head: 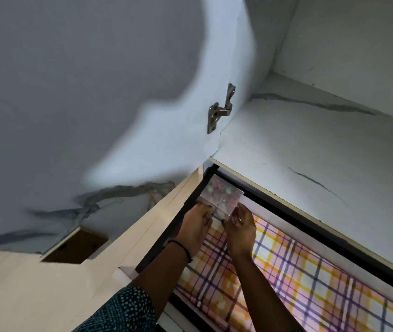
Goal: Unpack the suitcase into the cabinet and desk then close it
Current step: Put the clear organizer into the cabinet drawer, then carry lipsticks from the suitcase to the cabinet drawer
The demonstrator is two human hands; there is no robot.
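A small clear plastic box (220,195) with red and green pieces inside sits in the far left corner of an open drawer (310,226) lined with plaid paper. My left hand (196,226) holds the box's near left edge, fingers curled on it. My right hand (239,226) pinches its near right edge. The suitcase is out of view.
The open cabinet door (94,92) stands at the left, held by a metal hinge (219,111). A white marbled shelf (322,144) lies above the drawer. A pale wooden panel with a dark cutout (75,248) is at lower left.
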